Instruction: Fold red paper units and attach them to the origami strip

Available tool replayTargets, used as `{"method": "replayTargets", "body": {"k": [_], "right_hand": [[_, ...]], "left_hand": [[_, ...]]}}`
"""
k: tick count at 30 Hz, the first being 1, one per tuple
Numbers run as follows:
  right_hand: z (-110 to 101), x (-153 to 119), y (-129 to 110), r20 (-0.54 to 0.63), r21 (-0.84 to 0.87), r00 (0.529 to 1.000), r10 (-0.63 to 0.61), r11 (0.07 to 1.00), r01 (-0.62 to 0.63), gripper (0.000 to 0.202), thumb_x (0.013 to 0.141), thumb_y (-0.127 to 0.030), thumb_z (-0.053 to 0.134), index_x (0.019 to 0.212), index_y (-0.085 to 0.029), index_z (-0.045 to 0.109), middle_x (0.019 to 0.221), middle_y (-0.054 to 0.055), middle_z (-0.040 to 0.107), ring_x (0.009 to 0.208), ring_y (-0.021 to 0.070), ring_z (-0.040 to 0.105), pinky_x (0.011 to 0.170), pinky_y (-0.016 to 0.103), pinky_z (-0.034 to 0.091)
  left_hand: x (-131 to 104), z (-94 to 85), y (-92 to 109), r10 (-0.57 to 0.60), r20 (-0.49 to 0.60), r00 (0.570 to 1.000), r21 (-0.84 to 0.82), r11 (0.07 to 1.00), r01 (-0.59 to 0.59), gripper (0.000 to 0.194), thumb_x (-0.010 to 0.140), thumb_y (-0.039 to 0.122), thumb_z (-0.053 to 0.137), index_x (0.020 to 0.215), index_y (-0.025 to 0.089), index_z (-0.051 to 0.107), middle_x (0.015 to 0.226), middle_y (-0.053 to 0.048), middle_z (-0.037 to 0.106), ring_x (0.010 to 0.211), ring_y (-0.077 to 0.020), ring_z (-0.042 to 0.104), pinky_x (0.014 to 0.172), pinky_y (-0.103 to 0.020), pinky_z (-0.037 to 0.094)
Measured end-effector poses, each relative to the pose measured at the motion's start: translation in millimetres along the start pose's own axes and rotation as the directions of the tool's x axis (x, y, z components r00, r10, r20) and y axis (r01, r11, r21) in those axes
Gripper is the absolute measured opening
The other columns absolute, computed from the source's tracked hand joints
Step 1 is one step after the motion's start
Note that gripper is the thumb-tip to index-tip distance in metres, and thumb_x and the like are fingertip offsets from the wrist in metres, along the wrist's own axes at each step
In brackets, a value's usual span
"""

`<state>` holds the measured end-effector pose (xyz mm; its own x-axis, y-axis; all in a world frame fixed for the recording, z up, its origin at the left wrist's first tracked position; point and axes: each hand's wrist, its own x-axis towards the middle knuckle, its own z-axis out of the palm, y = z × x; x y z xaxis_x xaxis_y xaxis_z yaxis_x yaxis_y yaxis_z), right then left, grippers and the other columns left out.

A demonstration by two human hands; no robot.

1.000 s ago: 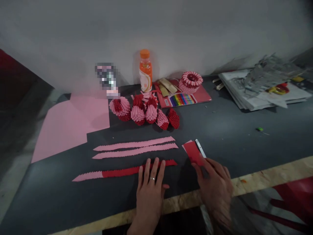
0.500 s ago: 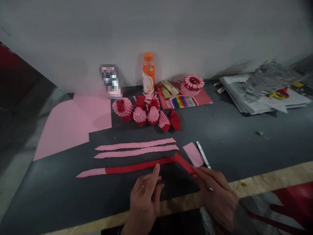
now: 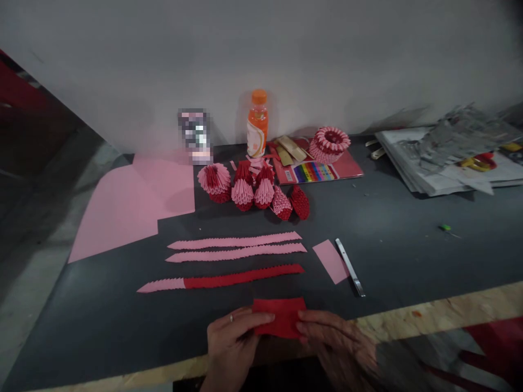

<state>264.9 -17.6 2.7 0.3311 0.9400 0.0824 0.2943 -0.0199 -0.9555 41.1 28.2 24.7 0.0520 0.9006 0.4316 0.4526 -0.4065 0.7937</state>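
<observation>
A small red paper piece (image 3: 281, 317) is stretched between my two hands above the table's front edge. My left hand (image 3: 235, 335) pinches its left end, thumb on top; a ring shows on one finger. Its right end is pinched by my right hand (image 3: 337, 335), slightly blurred. Just beyond lies a long strip of folded paper pieces (image 3: 241, 276), pink at its left and red for the rest. Two all-pink strips, an upper one (image 3: 235, 240) and a lower one (image 3: 237, 253), lie behind it. Right of them are a pink paper rectangle (image 3: 330, 261) and a metal utility knife (image 3: 350, 267).
Pink sheets (image 3: 122, 212) cover the table's left side. Several folded red-and-pink paper pieces (image 3: 243, 190) stand before an orange drink bottle (image 3: 257, 128). A round paper-fold ring (image 3: 329, 146) sits on a red paper packet (image 3: 347, 170). Papers (image 3: 437, 179) are stacked at right.
My right hand has brought the red paper from the strip's right end down toward me. My left hand, earlier empty with a finger pointing, now grips the paper too.
</observation>
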Motion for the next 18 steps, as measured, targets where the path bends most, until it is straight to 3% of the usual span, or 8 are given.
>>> {"method": "replayTargets", "body": {"k": [2, 5, 9, 11, 14, 16, 18], "right_hand": [[7.6, 1.0, -5.7, 0.031, -0.014, 0.998, -0.05, 0.999, 0.05, 0.004, 0.084, -0.047, 0.092, 0.081, -0.051, 0.092, 0.081, 0.0, 0.092, 0.062, 0.0255, 0.085, 0.064, 0.037, 0.077], [17.7, 2.9, -12.3, -0.001, -0.067, 0.999, -0.044, 0.997, 0.044, 0.012, 0.088, -0.05, 0.088, 0.078, -0.044, 0.089, 0.098, 0.0, 0.093, 0.077, 0.0265, 0.088, 0.076, 0.041, 0.077], [29.1, 0.5, -12.3, 0.11, 0.149, 0.969, 0.221, 0.96, -0.236, 0.021, 0.091, -0.053, 0.087, 0.083, -0.034, 0.084, 0.141, 0.007, 0.088, 0.101, 0.0309, 0.091, 0.091, 0.046, 0.075], [34.5, -1.6, -10.4, 0.14, 0.246, 0.944, 0.299, 0.913, -0.325, 0.028, 0.088, -0.056, 0.09, 0.081, -0.03, 0.081, 0.121, 0.009, 0.093, 0.091, 0.0299, 0.09, 0.081, 0.041, 0.074], [42.3, -3.5, -9.6, 0.009, 0.253, 0.952, 0.305, 0.921, -0.297, 0.03, 0.08, -0.055, 0.096, 0.075, -0.03, 0.08, 0.072, 0.0, 0.084, 0.064, 0.0215, 0.08, 0.059, 0.028, 0.066], [46.5, -3.3, -11.5, -0.085, 0.249, 0.95, 0.301, 0.929, -0.273, 0.027, 0.078, -0.053, 0.098, 0.075, -0.031, 0.081, 0.066, -0.003, 0.081, 0.057, 0.0174, 0.076, 0.054, 0.024, 0.063], [48.9, -2.2, -14.8, -0.165, 0.247, 0.94, 0.297, 0.936, -0.252, 0.025, 0.074, -0.051, 0.1, 0.078, -0.033, 0.083, 0.067, -0.003, 0.083, 0.056, 0.0167, 0.078, 0.054, 0.022, 0.064]], "left_hand": [[-1.1, 0.8, 1.9, -0.058, -0.012, 0.998, -0.004, 0.998, 0.058, 0.035, 0.108, 0.043, 0.072, 0.08, 0.034, 0.091, 0.07, 0.005, 0.092, 0.054, -0.0165, 0.086, 0.053, -0.022, 0.07], [0.0, 0.3, 6.1, -0.117, -0.033, 0.993, -0.013, 0.993, 0.117, 0.025, 0.101, 0.04, 0.082, 0.077, 0.035, 0.09, 0.068, 0.007, 0.091, 0.054, -0.0176, 0.086, 0.053, -0.023, 0.07], [1.4, -0.8, 8.5, -0.165, -0.046, 0.985, -0.046, 0.986, 0.163, 0.026, 0.101, 0.041, 0.081, 0.077, 0.036, 0.091, 0.073, 0.006, 0.094, 0.059, -0.0186, 0.089, 0.056, -0.024, 0.073], [-0.7, 0.1, 7.2, -0.199, -0.046, 0.979, -0.069, 0.978, 0.195, 0.023, 0.099, 0.043, 0.083, 0.078, 0.037, 0.091, 0.074, 0.006, 0.094, 0.061, -0.0188, 0.089, 0.057, -0.024, 0.073], [-8.4, 3.8, 3.4, -0.265, -0.039, 0.964, -0.104, 0.96, 0.259, 0.017, 0.097, 0.041, 0.085, 0.083, 0.037, 0.093, 0.077, 0.006, 0.095, 0.061, -0.0184, 0.089, 0.059, -0.024, 0.073], [-15.0, 7.3, 1.0, -0.321, -0.036, 0.946, -0.116, 0.942, 0.315, 0.013, 0.099, 0.04, 0.084, 0.097, 0.033, 0.094, 0.081, 0.002, 0.096, 0.061, -0.0198, 0.089, 0.055, -0.025, 0.073], [-20.6, 10.7, -0.6, -0.436, -0.021, 0.9, -0.157, 0.89, 0.428, 0.032, 0.099, 0.044, 0.084, 0.126, 0.028, 0.091, 0.077, -0.001, 0.095, 0.058, -0.0221, 0.088, 0.053, -0.028, 0.073]]}}
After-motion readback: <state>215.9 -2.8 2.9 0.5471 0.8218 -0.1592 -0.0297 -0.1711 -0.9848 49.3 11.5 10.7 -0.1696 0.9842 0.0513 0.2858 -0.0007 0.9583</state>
